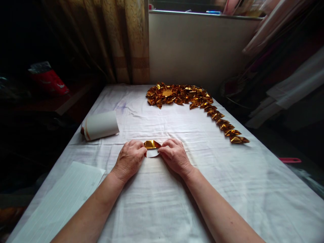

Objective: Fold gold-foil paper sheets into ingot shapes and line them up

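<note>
A small sheet of gold foil paper (152, 144), partly folded with its white back showing at the near side, is held just over the middle of the table. My left hand (130, 156) pinches its left end. At the right end, the thumb and fingers of my right hand (175, 154) are closed on the same paper. Farther back lies a heap of folded gold paper pieces (179, 93), and a line of similar pieces (225, 126) runs from it toward the right edge of the table.
A white sheet covers the table (162, 202). On the left lie a rolled white-backed paper (102, 125) and a lined sheet of paper (60, 199). A red packet (52, 81) rests on a dark side surface. Behind are a patterned curtain (121, 40) and a pale wall (194, 47).
</note>
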`<control>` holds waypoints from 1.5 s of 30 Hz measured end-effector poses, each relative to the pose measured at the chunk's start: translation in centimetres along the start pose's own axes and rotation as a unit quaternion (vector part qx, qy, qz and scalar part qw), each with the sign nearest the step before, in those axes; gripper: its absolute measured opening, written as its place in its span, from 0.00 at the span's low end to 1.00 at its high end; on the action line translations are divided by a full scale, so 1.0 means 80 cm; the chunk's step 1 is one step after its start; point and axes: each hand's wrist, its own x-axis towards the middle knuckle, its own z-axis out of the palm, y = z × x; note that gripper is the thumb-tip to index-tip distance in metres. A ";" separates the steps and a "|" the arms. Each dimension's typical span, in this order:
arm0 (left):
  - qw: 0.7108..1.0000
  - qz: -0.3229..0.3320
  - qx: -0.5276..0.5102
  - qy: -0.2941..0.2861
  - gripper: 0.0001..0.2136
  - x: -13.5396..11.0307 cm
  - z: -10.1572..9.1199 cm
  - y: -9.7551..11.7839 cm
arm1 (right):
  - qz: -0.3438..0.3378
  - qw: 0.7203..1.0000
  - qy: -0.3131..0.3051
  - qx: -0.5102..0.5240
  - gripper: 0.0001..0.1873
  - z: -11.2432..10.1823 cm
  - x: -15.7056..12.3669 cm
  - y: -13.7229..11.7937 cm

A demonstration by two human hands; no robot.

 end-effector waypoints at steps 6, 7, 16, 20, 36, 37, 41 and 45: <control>0.999 -0.019 -0.038 -0.027 0.06 0.001 0.005 0.019 | 0.024 0.997 -0.012 0.070 0.05 0.007 -0.005 0.008; 0.998 -0.022 -0.043 -0.027 0.07 0.001 0.006 0.019 | 0.033 0.996 -0.014 0.084 0.06 0.007 -0.005 0.010; 0.998 -0.045 -0.036 -0.018 0.06 0.000 0.013 0.025 | 0.091 0.986 -0.009 0.137 0.06 0.008 -0.002 0.011; 0.998 -0.063 -0.030 -0.008 0.08 0.003 0.017 0.030 | 0.111 0.984 -0.009 0.138 0.04 0.007 0.002 0.006; 0.995 -0.093 0.012 -0.033 0.13 0.011 0.018 0.040 | 0.122 0.986 0.000 0.115 0.04 0.011 0.003 0.003; 0.995 -0.094 0.013 -0.032 0.13 0.011 0.017 0.040 | 0.123 0.986 -0.003 0.114 0.04 0.011 0.003 0.003; 0.994 -0.102 0.016 -0.031 0.13 0.014 0.017 0.043 | 0.130 0.986 -0.010 0.107 0.03 0.012 0.003 0.003; 0.993 -0.112 0.013 -0.033 0.11 0.015 0.019 0.045 | 0.135 0.987 -0.010 0.091 0.04 0.012 0.003 0.001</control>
